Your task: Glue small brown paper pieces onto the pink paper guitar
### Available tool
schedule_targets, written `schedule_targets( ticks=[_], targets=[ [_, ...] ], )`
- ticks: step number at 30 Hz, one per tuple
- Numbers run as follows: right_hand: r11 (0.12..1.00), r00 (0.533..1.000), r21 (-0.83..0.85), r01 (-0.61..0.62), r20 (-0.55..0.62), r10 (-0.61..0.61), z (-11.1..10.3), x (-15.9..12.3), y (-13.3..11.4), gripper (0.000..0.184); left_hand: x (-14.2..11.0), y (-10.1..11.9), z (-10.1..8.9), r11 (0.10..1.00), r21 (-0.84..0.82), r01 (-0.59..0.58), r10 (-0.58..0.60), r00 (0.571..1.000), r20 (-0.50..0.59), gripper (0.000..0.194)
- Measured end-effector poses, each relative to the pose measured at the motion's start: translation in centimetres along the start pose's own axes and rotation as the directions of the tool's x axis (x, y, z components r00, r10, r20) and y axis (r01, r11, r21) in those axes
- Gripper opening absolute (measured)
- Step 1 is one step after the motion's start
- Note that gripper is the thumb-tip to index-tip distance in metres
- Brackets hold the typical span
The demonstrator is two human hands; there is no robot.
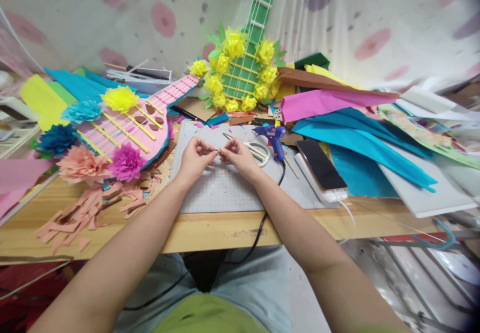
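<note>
At the back of the table [210,220] I saw a white box [165,76] with pale sticks and a long dark rod lying in it; the rest of its contents was too small to make out, and its lower part was hidden behind paper and the pink paper instrument [120,128]. In front, over the grey cutting mat [210,198], the left hand [197,159] and the right hand [240,155] met almost tip to tip. Both had their fingers curled in, thumb near forefinger; how tightly they closed, and whether either had hold of anything, I could not tell. Something tiny [219,151] showed between the fingertips, too small to name. Just beyond the right hand lay the scissors [262,156], partly covered by it, one tip peeking out past the knuckles. The blue glue gun [275,140] stood near them, its black cord [261,228] passing behind the right forearm and over the table edge. A dark-screened phone [321,164] lay on a white block [330,196], which it mostly covered. Behind the hands, the green instrument [240,75] had its neck cut off by the top of the view, and yellow flowers [235,43] hid much of its edge. Low on the right, a metal rack blurred away
</note>
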State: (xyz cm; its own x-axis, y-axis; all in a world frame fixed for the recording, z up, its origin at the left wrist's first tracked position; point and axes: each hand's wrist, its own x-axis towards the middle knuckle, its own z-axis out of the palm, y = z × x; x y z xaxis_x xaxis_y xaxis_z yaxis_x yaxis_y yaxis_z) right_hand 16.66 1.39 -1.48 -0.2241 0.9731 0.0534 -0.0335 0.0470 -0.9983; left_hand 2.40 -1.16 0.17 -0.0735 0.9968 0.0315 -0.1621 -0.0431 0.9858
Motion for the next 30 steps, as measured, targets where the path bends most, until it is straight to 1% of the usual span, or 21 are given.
schedule_targets(
  ticks=[2, 3, 4, 5, 6, 7, 9, 10, 11, 12, 13, 14, 16, 17, 19, 21, 23, 26, 28, 29, 30],
  targets=[
    [0.996, 0.997, -0.074, 0.041, -0.055, -0.045, -0.6, -0.1, -0.7, 0.04, 0.0, 0.1, -0.1, 1.0, -0.012, 0.017, -0.017, 1.0, -0.007, 0.043],
    [0.986, 0.988, -0.141, 0.093, -0.11, -0.109, -1.1, -0.2, -1.4, 0.037, 0.1, 0.1, -0.2, 1.0, -0.019, 0.025, -0.025, 1.0, -0.012, 0.043],
    [0.961, 0.963, -0.227, 0.157, -0.181, -0.2, -1.8, -0.5, -2.3, 0.034, 0.1, 0.2, -0.3, 0.999, -0.025, 0.032, -0.033, 0.999, -0.019, 0.043],
    [0.914, 0.912, -0.336, 0.226, -0.258, -0.32, -2.7, -0.8, -3.2, 0.031, 0.1, 0.2, -0.3, 0.999, -0.031, 0.039, -0.04, 0.999, -0.026, 0.043],
    [0.85, 0.829, -0.449, 0.275, -0.338, -0.447, -3.7, -1.2, -4.2, 0.028, 0.1, 0.3, -0.4, 0.998, -0.038, 0.047, -0.048, 0.998, -0.033, 0.043],
    [0.785, 0.72, -0.553, 0.279, -0.421, -0.552, -4.9, -1.7, -5.2, 0.027, 0.1, 0.3, -0.4, 0.997, -0.046, 0.055, -0.057, 0.998, -0.039, 0.043],
    [0.691, 0.481, -0.7, 0.181, -0.55, -0.683, -7.4, -2.3, -6.6, 0.03, 0.1, 0.4, -0.4, 0.995, -0.07, 0.074, -0.077, 0.996, -0.045, 0.044],
    [0.67, 0.385, -0.732, 0.126, -0.586, -0.713, -8.6, -2.4, -7.0, 0.031, 0.2, 0.4, -0.5, 0.993, -0.085, 0.084, -0.089, 0.995, -0.046, 0.045],
    [0.665, 0.331, -0.741, 0.093, -0.607, -0.722, -9.7, -2.4, -7.1, 0.032, 0.2, 0.5, -0.5, 0.99, -0.101, 0.096, -0.101, 0.994, -0.048, 0.046],
    [0.675, 0.335, -0.734, 0.074, -0.62, -0.71, -10.6, -2.2, -7.0, 0.034, 0.2, 0.5, -0.6, 0.987, -0.119, 0.109, -0.115, 0.992, -0.048, 0.047],
    [0.694, 0.388, -0.718, 0.052, -0.626, -0.676, -11.3, -1.8, -6.6, 0.038, 0.3, 0.6, -0.7, 0.983, -0.138, 0.122, -0.13, 0.99, -0.047, 0.048],
    [0.717, 0.46, -0.697, 0.026, -0.628, -0.627, -11.7, -1.5, -6.1, 0.043, 0.3, 0.6, -0.8, 0.979, -0.154, 0.135, -0.144, 0.989, -0.045, 0.049],
    [0.759, 0.611, -0.647, -0.071, -0.63, -0.48, -12.0, -0.7, -4.8, 0.052, 0.5, 0.7, -1.0, 0.97, -0.182, 0.158, -0.169, 0.985, -0.044, 0.05],
    [0.764, 0.673, -0.631, -0.132, -0.623, -0.398, -11.9, -0.4, -4.2, 0.055, 0.6, 0.8, -1.2, 0.966, -0.194, 0.169, -0.181, 0.982, -0.046, 0.05],
    [0.746, 0.772, -0.624, -0.234, -0.585, -0.247, -11.8, 0.0, -3.1, 0.057, 0.7, 0.9, -1.4, 0.956, -0.216, 0.199, -0.216, 0.975, -0.059, 0.048],
    [0.71, 0.835, -0.637, -0.299, -0.536, -0.129, -11.8, 0.1, -2.2, 0.052, 0.8, 1.1, -1.5, 0.942, -0.241, 0.235, -0.26, 0.963, -0.074, 0.044],
    [0.686, 0.855, -0.64, -0.346, -0.517, -0.051, -12.0, 0.1, -1.7, 0.043, 0.8, 1.4, -1.6, 0.929, -0.262, 0.262, -0.293, 0.952, -0.089, 0.042],
    [0.708, 0.824, -0.611, -0.356, -0.562, -0.07, -12.3, 0.3, -1.4, 0.038, 0.7, 1.9, -1.7, 0.922, -0.274, 0.273, -0.309, 0.946, -0.097, 0.039],
    [0.793, 0.794, -0.546, -0.271, -0.592, -0.136, -11.9, 0.3, -1.9, 0.04, 0.6, 2.1, -1.8, 0.923, -0.27, 0.273, -0.306, 0.948, -0.09, 0.036],
    [0.845, 0.788, -0.494, -0.203, -0.595, -0.158, -11.5, 0.2, -2.3, 0.041, 0.6, 2.1, -1.8, 0.926, -0.262, 0.272, -0.302, 0.95, -0.083, 0.035],
    [0.893, 0.796, -0.432, -0.127, -0.581, -0.168, -10.9, 0.0, -2.9, 0.041, 0.6, 2.2, -1.9, 0.931, -0.247, 0.27, -0.296, 0.952, -0.075, 0.034]
  ],
)
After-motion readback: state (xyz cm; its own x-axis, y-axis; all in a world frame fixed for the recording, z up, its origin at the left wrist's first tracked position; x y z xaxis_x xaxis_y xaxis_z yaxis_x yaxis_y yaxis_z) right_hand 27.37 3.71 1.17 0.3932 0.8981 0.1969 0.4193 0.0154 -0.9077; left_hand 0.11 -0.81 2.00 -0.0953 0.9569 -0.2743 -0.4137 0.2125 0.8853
